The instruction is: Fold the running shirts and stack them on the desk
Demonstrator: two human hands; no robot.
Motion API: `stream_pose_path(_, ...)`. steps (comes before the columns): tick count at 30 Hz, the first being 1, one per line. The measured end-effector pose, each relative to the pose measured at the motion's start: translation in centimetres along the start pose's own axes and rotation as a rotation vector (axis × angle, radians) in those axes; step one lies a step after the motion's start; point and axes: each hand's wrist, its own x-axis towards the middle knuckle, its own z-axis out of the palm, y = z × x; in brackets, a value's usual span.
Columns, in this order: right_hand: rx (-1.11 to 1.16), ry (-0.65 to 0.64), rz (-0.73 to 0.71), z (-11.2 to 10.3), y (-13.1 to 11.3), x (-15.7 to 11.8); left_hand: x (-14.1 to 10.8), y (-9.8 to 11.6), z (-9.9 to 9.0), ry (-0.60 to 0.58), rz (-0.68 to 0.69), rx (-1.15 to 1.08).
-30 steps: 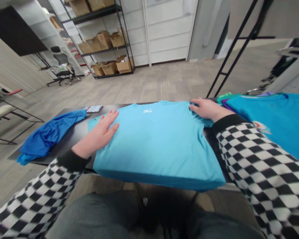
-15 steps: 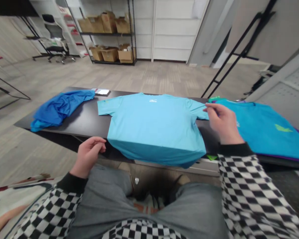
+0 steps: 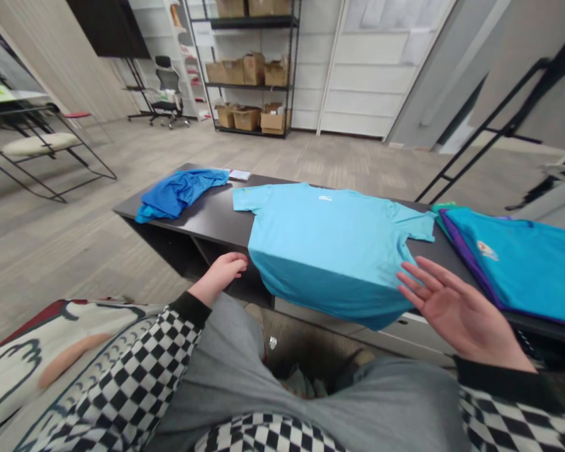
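Observation:
A light blue T-shirt [image 3: 324,235] lies spread face up on the dark table, its small white print near the collar and its lower part hanging over the front edge. My left hand [image 3: 222,275] is beside the shirt's left edge, fingers curled in and nothing visible in them. On the other side, my right hand [image 3: 464,311] is open with the palm showing and fingers stretched toward the shirt's lower right edge. Whether those fingertips touch the fabric I cannot tell. The shirt's right sleeve [image 3: 417,224] lies flat beyond that hand.
A crumpled darker blue garment [image 3: 179,193] lies at the left end of the table [image 3: 202,223], with a phone-like flat object [image 3: 240,175] behind it. Stacked blue, purple and green shirts [image 3: 537,257] sit at the right. My knees are close to the table front.
My right hand has come down from the right sleeve to the lower right edge and opened. The left hand stays curled by the left edge. The view has turned left and up.

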Motion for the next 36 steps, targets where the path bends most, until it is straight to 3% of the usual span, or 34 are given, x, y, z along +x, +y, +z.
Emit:
stream_pose_path(3,0.116,-0.069,0.017,1.0,0.7,-0.2,0.8,-1.1,0.6,-0.196,0.042,0.036)
stream_pose_path(8,-0.013,-0.388,0.194,5.3,2.8,-0.6,4.2,-2.6,2.0,-0.401,0.136,0.066)
stream_pose_path(12,-0.341,-0.575,0.295,8.7,5.5,-0.6,6.0,-2.8,2.2,-0.427,0.185,0.133)
stream_pose_path(16,-0.793,-0.708,0.214,10.1,7.8,-0.3,6.4,-2.5,1.6,-0.36,0.188,0.197)
stream_pose_path(21,-1.127,-0.73,0.121,9.8,8.8,1.0,5.6,-1.8,0.6,-0.412,0.212,0.151)
stream_pose_path(27,-1.158,-0.688,0.074,9.6,9.7,2.1,4.2,-1.2,0.6,-0.402,0.246,-0.084)
stream_pose_path(36,-1.14,-0.693,0.109,9.0,10.6,1.7,3.0,-0.8,0.4,-0.286,0.237,-0.149)
